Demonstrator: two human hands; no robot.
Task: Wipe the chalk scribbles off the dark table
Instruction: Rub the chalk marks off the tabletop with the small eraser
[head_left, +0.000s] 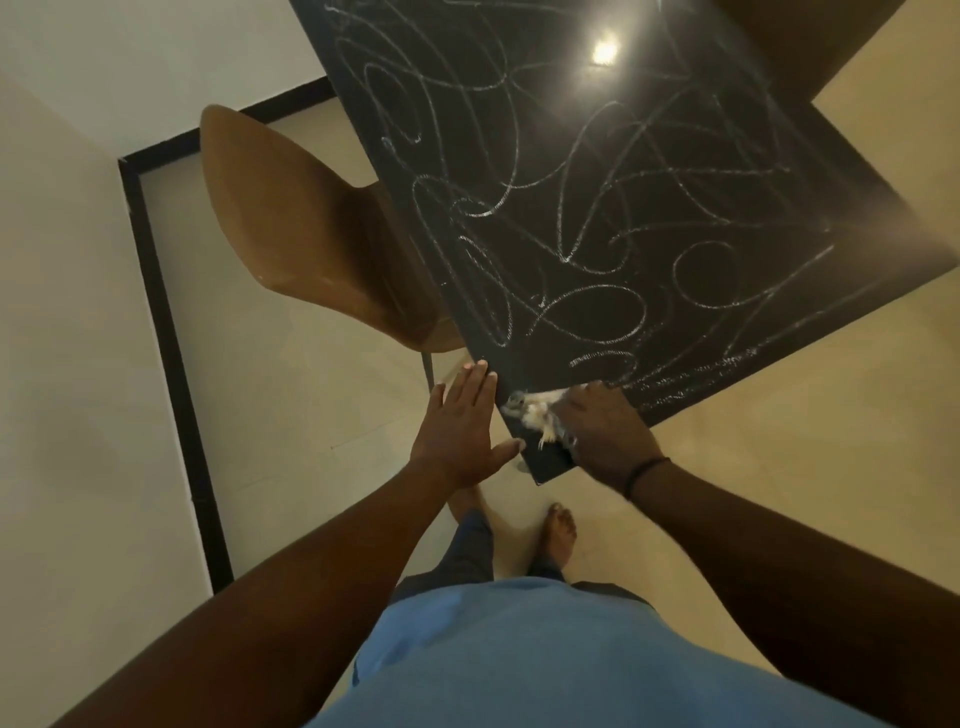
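1. Fingers (475, 376) of the left hand (457, 431) lie straight and together, tips at the table (524, 358) edge.
2. Right hand (605, 434) presses a whitish cloth (535, 410) on the table's near corner; its fingers are hidden, grip unclear.
3. White chalk scribbles (571, 218) loop across the dark top beyond both hands.
4. One brown chair (306, 228) stands left of the fingers.

I saw black table (701, 156) looped with white chalk scribbles (571, 234), brown chair (291, 218), whitish cloth (537, 410), blue shirt (545, 660)
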